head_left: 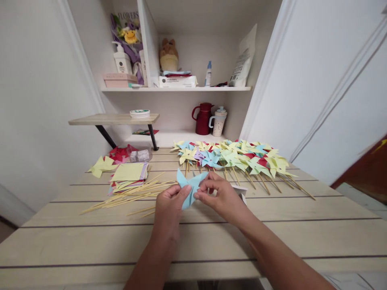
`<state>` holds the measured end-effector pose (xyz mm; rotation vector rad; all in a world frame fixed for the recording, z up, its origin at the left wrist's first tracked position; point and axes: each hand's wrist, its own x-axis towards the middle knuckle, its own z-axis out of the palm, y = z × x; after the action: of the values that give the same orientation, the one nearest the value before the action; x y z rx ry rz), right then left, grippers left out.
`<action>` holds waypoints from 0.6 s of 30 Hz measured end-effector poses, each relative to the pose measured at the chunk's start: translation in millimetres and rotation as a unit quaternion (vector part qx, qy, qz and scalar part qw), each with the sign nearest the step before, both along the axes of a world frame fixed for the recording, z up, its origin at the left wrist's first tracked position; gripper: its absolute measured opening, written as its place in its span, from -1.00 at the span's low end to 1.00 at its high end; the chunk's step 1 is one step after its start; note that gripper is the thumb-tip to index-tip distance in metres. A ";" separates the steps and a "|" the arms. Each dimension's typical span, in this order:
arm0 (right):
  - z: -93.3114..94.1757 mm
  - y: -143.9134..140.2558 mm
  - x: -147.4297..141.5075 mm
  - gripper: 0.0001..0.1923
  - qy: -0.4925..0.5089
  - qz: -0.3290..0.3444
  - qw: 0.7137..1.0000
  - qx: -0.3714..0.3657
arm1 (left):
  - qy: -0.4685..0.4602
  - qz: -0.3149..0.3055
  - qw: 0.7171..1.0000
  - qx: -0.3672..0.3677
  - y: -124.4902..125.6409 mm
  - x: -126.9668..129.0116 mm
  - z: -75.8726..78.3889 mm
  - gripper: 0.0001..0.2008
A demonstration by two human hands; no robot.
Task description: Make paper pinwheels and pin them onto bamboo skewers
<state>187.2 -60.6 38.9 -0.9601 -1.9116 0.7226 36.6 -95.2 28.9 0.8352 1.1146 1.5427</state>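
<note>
A light blue paper pinwheel [193, 182] is held up over the middle of the table, its points folded in toward the centre. My left hand [171, 200] grips it from the left, with the thumb pressed on its front. From the right, the thumb and fingers of my right hand [218, 196] pinch its edge. Thin wooden sticks [133, 195] lie loosely to the left of my left hand. Behind my hands are several finished pinwheels on sticks [232, 158], in yellow, green, blue, red and purple. Part of a small white box [241, 190] shows behind my right wrist.
A stack of coloured paper squares [129, 172] lies on the left, beside a yellow folded pinwheel [102, 166], red paper pieces [119, 154] and a clear container [141, 155]. A small raised wooden shelf [111, 119] stands behind them. A red jug [204, 119] and speckled cup [219, 122] stand at the back.
</note>
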 end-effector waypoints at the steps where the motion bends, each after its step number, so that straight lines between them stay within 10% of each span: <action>1: -0.4 0.4 -0.2 -0.81 -0.002 -0.004 1.000 0.001 | 0.004 -0.001 1.000 0.002 0.2 0.3 0.0 -0.70; 18: -8.7 -1.9 -3.5 -0.80 0.025 0.076 0.995 0.065 | -0.080 -0.013 0.997 0.000 5.3 -4.9 -8.0 -0.68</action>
<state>183.7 -62.5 30.2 -0.7163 -1.9774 0.6932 31.7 -89.9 20.9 0.7108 0.9830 1.5590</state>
